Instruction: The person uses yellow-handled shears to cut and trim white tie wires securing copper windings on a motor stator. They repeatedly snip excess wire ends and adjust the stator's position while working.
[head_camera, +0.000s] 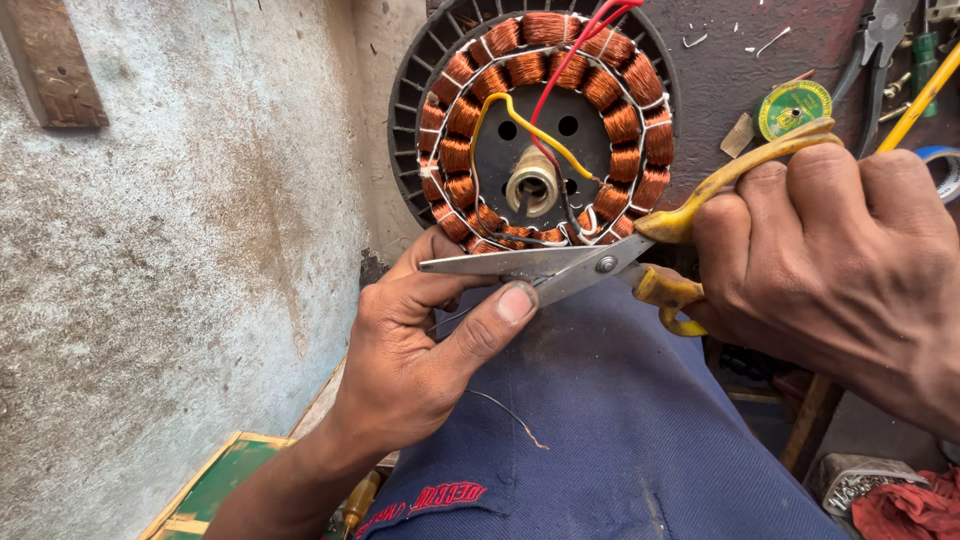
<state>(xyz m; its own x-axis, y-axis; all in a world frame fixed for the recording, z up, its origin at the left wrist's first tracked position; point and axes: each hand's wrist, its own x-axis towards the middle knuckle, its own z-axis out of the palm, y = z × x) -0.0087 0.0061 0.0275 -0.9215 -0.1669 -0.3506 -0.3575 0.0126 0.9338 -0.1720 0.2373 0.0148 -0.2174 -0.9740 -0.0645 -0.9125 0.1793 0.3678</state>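
- the right hand (840, 260) grips the yellow-handled scissors (600, 262), fingers through the loops.
- the left hand (420, 345) pinches a thin wire (512, 412) against the blades, thumb pressed up.
- the copper-wound stator (535, 125) rests on the blue-clad knee (600, 430), at its far edge.

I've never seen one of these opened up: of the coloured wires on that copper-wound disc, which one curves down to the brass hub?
The yellow wire. It arcs across the dark centre plate toward the brass hub, whereas the red wires run upward and out of the picture.
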